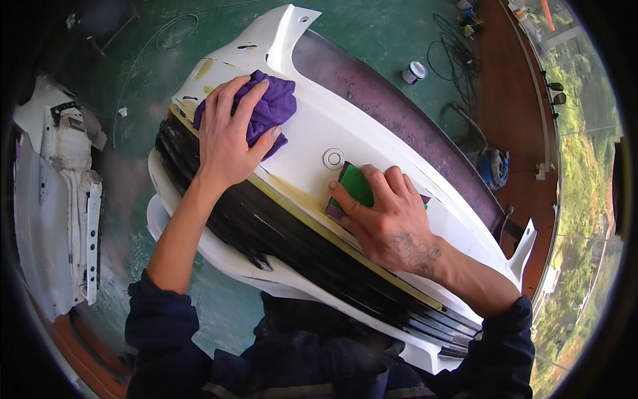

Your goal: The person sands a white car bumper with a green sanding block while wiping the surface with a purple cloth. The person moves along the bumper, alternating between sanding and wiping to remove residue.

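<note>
A white car bumper [309, 123] lies in front of me, with black ribbed trim [259, 213] along its near side. Yellow masking tape [312, 217] borders the trim, and yellowish patches show on the white paint. Toward the bumper's left end, my left hand [229, 143] is closed over a crumpled purple cloth [276, 103] pressed on the surface. My right hand [395, 223] grips a green sanding block [359, 186] flat against the white panel, just right of a round sensor ring [333, 158]. Dark purplish sandpaper edges stick out around the block; its underside is hidden.
On the left leans another white bumper part [50, 199]. Beyond the bumper, a small can [414, 72] stands on the green floor [372, 40]. Coiled black cable [455, 60] and a blue machine with a hose [493, 169] lie at the right, near a window.
</note>
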The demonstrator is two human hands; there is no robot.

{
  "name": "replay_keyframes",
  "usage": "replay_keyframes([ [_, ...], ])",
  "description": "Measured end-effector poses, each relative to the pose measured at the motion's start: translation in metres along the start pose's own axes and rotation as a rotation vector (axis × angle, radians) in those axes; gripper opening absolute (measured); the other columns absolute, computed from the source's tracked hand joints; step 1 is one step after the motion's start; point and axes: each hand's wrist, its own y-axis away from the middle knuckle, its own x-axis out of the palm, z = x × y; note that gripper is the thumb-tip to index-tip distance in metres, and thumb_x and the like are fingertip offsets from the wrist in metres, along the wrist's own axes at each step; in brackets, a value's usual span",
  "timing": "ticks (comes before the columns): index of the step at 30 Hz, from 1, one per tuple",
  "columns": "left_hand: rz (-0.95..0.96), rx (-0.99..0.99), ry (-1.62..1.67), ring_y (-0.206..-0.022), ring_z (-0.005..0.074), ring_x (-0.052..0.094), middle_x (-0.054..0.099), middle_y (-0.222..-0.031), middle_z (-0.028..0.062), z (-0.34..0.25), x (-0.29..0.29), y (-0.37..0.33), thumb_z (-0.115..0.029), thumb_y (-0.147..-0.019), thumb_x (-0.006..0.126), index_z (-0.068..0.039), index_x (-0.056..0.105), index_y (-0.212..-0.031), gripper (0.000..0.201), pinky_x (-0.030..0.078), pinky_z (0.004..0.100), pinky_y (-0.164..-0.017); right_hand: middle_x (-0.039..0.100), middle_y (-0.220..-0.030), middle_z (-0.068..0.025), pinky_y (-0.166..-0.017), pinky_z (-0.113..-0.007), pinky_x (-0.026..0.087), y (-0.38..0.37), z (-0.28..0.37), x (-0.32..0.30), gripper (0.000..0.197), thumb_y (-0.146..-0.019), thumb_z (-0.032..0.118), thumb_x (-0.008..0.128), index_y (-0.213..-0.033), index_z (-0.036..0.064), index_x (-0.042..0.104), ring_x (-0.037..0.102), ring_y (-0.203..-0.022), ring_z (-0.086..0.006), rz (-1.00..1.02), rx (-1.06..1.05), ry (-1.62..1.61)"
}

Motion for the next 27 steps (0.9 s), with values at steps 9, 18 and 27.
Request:
replay_keyframes([
  [9,-0.041,-0.046,-0.018,-0.135,0.0418,0.053,0.054,-0.155,0.0134,-0.007,0.005,-0.002,-0.026,-0.089,0.081,-0.012,0.061,-0.152,0.068,0.046,0.0525,-0.115,0.052,-0.113,-0.0178,-0.082,-0.044,0.052,-0.010,0.007,-0.006,0.052,-0.092,0.024,0.084,-0.141,0.0123,0.071,0.054,-0.096,-0.0331,0.082,0.012,0.019],
  [18,-0.065,-0.035,0.039,-0.133,0.0414,0.054,0.056,-0.153,0.0129,0.000,0.007,-0.001,-0.029,-0.089,0.080,-0.013,0.064,-0.150,0.065,0.048,0.0522,-0.114,0.054,-0.117,-0.0204,-0.081,-0.045,0.052,0.008,0.001,-0.014,0.053,-0.088,0.021,0.086,-0.139,0.0113,0.074,0.056,-0.098,-0.0340,0.137,-0.033,0.085],
  [27,-0.078,-0.058,0.014,-0.130,0.0388,0.057,0.058,-0.150,0.0108,-0.003,0.004,0.000,-0.025,-0.086,0.082,-0.016,0.065,-0.149,0.066,0.051,0.0498,-0.111,0.055,-0.118,-0.0201,-0.081,-0.044,0.052,0.013,-0.004,-0.021,0.052,-0.088,0.022,0.087,-0.137,0.0109,0.076,0.056,-0.098,-0.0311,0.163,-0.110,0.081],
])
